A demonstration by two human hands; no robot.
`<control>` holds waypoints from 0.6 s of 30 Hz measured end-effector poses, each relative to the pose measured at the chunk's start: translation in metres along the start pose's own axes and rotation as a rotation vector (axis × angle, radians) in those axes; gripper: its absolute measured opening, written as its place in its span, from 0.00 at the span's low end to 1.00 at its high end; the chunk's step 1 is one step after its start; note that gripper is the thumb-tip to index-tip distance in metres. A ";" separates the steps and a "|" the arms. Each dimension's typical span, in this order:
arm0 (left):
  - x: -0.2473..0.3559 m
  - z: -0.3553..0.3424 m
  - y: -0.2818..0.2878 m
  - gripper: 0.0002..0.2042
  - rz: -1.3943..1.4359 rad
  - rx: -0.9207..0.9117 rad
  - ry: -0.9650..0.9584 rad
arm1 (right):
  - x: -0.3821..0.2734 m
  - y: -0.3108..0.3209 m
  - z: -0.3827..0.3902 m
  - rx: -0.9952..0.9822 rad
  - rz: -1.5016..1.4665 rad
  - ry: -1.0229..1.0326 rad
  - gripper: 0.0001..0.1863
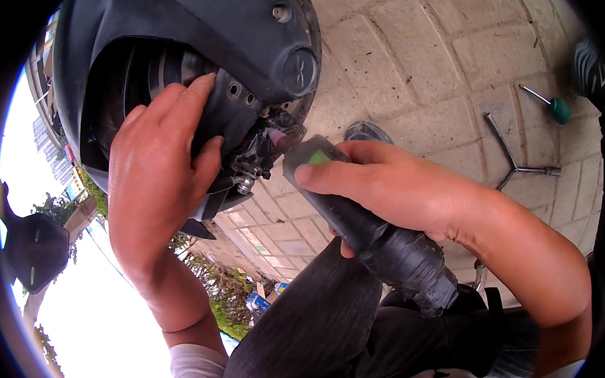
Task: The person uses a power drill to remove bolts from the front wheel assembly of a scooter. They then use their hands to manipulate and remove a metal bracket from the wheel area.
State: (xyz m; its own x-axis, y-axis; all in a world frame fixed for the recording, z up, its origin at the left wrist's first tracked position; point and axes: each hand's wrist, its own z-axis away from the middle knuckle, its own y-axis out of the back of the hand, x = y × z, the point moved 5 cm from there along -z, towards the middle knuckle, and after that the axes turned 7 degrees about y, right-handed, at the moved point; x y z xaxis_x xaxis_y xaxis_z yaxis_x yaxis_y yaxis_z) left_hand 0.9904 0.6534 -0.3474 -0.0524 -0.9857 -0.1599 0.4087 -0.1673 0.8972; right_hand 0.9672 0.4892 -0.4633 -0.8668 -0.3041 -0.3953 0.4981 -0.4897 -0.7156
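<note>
Black casing, one. Left hand, fingers bent, at the casing's opening; whether it grips anything, we cannot tell. Right hand, closed round a black taped tool, nose just beside the casing's lower right. Right of the casing, we count one Y-shaped wrench, one green-handled screwdriver.

Has left grip at the opening of the fairing, power tool in right grip just rightward; farther right, has three-way wrench on paving, screwdriver beyond it.
</note>
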 end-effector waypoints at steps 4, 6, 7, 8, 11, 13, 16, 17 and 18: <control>-0.002 0.001 -0.001 0.25 0.032 0.015 0.008 | -0.013 0.002 0.002 -0.027 -0.023 0.004 0.30; -0.003 0.000 -0.002 0.26 0.037 0.027 -0.011 | -0.017 0.001 0.002 -0.017 -0.009 0.004 0.27; -0.003 0.001 -0.001 0.26 0.037 0.032 -0.018 | -0.024 -0.001 0.006 -0.029 -0.023 -0.005 0.26; -0.004 0.001 -0.001 0.26 0.030 0.034 -0.017 | -0.028 -0.003 0.008 -0.041 -0.038 -0.014 0.24; -0.004 0.001 -0.001 0.25 0.016 0.041 -0.021 | -0.031 -0.004 0.007 -0.066 -0.036 -0.017 0.23; -0.003 0.001 -0.001 0.25 0.014 0.044 -0.025 | -0.031 -0.004 0.006 -0.072 -0.031 -0.009 0.22; -0.003 0.001 -0.001 0.25 0.016 0.046 -0.031 | -0.030 -0.004 0.001 -0.070 -0.009 0.030 0.21; -0.002 0.001 -0.001 0.25 0.014 0.049 -0.030 | -0.030 -0.004 -0.001 -0.068 0.000 0.046 0.21; -0.002 0.001 -0.001 0.25 0.011 0.052 -0.028 | -0.031 -0.004 -0.001 -0.061 -0.003 0.048 0.21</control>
State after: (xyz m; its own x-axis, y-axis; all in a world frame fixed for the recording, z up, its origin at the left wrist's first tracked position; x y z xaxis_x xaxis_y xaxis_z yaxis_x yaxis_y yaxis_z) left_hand 0.9893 0.6556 -0.3472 -0.0740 -0.9875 -0.1394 0.3615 -0.1569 0.9191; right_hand 0.9918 0.5013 -0.4489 -0.8693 -0.2623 -0.4190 0.4942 -0.4394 -0.7501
